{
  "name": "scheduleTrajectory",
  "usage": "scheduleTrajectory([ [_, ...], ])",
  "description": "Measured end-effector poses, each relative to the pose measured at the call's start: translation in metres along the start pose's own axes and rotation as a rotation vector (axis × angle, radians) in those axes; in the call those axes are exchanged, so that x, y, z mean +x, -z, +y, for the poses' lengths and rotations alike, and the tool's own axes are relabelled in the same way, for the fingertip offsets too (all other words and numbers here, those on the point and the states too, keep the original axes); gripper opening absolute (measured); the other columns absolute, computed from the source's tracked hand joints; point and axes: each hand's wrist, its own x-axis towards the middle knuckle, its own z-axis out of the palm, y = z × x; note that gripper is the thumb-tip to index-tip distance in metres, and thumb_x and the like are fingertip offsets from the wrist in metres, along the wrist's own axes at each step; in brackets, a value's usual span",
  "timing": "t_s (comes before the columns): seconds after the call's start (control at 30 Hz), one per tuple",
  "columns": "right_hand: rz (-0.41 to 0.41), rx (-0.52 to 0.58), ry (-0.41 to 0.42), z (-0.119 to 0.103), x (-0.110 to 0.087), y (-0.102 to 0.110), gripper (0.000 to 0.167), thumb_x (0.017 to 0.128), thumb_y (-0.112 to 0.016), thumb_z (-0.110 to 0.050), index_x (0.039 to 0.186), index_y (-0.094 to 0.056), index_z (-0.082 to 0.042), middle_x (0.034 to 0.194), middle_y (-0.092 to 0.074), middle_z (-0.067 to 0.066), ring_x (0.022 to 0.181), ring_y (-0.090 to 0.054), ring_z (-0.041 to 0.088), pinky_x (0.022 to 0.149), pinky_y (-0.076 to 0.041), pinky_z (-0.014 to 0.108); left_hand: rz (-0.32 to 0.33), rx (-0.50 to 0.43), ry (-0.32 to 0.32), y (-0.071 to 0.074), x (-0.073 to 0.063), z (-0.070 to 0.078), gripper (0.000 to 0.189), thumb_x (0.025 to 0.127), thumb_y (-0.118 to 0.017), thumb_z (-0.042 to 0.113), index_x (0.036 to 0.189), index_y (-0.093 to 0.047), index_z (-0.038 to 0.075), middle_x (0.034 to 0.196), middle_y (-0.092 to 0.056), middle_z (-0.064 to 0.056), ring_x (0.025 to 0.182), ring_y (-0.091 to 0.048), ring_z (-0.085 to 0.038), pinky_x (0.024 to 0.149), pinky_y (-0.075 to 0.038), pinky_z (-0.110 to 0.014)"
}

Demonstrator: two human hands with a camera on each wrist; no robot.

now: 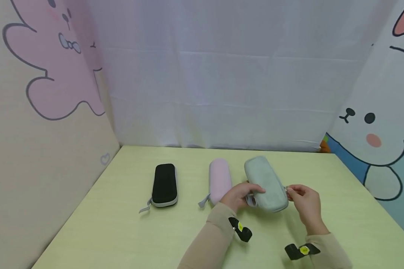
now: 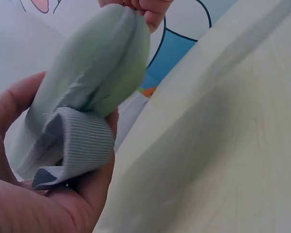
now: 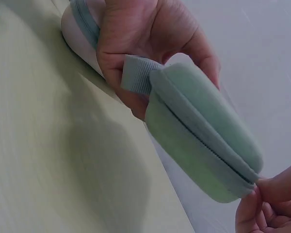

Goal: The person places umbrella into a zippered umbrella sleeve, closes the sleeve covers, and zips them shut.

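A light green zippered pencil case [image 1: 265, 183] is held tilted above the right part of the table. My left hand [image 1: 240, 196] grips its near left end, thumb on top and fingers beneath, beside a grey ribbed fabric loop [image 2: 87, 141]. At the opposite end, my right hand [image 1: 304, 203] pinches the zipper pull between thumb and fingertips; the pull is mostly hidden by them. In the right wrist view the zipper [image 3: 203, 141] runs along the case's side, closed along the stretch that shows.
On the yellow table [image 1: 114, 231] a pink case [image 1: 219, 179] lies just left of the green one, partly behind my left hand. Farther left lies a black case [image 1: 165, 184] with a grey edge. A white curtain [image 1: 222, 93] and cartoon-printed side walls enclose the table.
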Motion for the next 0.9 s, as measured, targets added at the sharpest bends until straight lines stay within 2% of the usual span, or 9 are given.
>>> scheduleTrajectory([
  [0.1, 0.011, -0.001, -0.001, 0.002, 0.002, 0.003, 0.024, 0.093, -0.056, -0.008, 0.105, -0.059, 0.012, 0.082, -0.063, 0.007, 0.065, -0.057, 0.002, 0.062, -0.051, 0.021, -0.005, 0.051, -0.021, 0.000, -0.001, 0.002, 0.028, 0.075, -0.066, 0.007, 0.101, -0.056, 0.004, 0.083, -0.060, -0.007, 0.063, -0.051, -0.015, 0.056, -0.043, -0.026],
  [0.17, 0.030, 0.009, 0.001, 0.006, 0.004, 0.003, 0.022, 0.092, -0.057, -0.008, 0.103, -0.060, 0.011, 0.080, -0.062, 0.005, 0.064, -0.058, 0.003, 0.061, -0.051, 0.021, 0.029, 0.037, -0.032, -0.002, -0.001, 0.003, 0.023, 0.074, -0.067, 0.012, 0.093, -0.058, 0.004, 0.077, -0.060, -0.006, 0.058, -0.049, -0.013, 0.052, -0.040, -0.024],
  [0.3, 0.050, 0.035, -0.010, 0.010, 0.006, 0.002, 0.019, 0.091, -0.059, -0.008, 0.099, -0.062, 0.009, 0.078, -0.062, 0.003, 0.065, -0.058, 0.004, 0.061, -0.051, 0.022, 0.098, -0.039, -0.055, -0.005, 0.000, 0.002, 0.023, 0.073, -0.068, 0.013, 0.091, -0.058, 0.002, 0.081, -0.062, -0.008, 0.063, -0.055, -0.015, 0.054, -0.043, -0.024],
  [0.5, 0.020, 0.010, -0.006, 0.004, 0.000, 0.005, 0.023, 0.092, -0.057, -0.007, 0.105, -0.059, 0.012, 0.082, -0.063, 0.006, 0.064, -0.057, 0.003, 0.062, -0.051, 0.022, 0.168, -0.067, -0.085, -0.008, 0.000, -0.001, 0.023, 0.072, -0.070, 0.013, 0.090, -0.062, 0.000, 0.083, -0.066, -0.010, 0.065, -0.058, -0.016, 0.057, -0.046, -0.025],
  [0.8, 0.008, 0.004, -0.008, 0.002, -0.006, 0.008, 0.023, 0.092, -0.056, -0.007, 0.105, -0.059, 0.012, 0.080, -0.063, 0.004, 0.063, -0.057, 0.002, 0.063, -0.051, 0.023, 0.232, -0.131, -0.090, -0.012, 0.002, -0.004, 0.024, 0.070, -0.072, 0.012, 0.088, -0.062, 0.001, 0.079, -0.063, -0.008, 0.060, -0.053, -0.015, 0.051, -0.042, -0.023],
  [0.9, 0.011, 0.013, 0.012, 0.018, 0.002, 0.008, 0.023, 0.091, -0.059, -0.011, 0.101, -0.061, 0.010, 0.079, -0.063, 0.005, 0.064, -0.058, 0.006, 0.059, -0.051, 0.026, 0.253, -0.136, -0.098, -0.012, 0.002, -0.004, 0.023, 0.069, -0.074, 0.013, 0.085, -0.062, 0.002, 0.076, -0.060, -0.006, 0.056, -0.048, -0.015, 0.048, -0.038, -0.022],
])
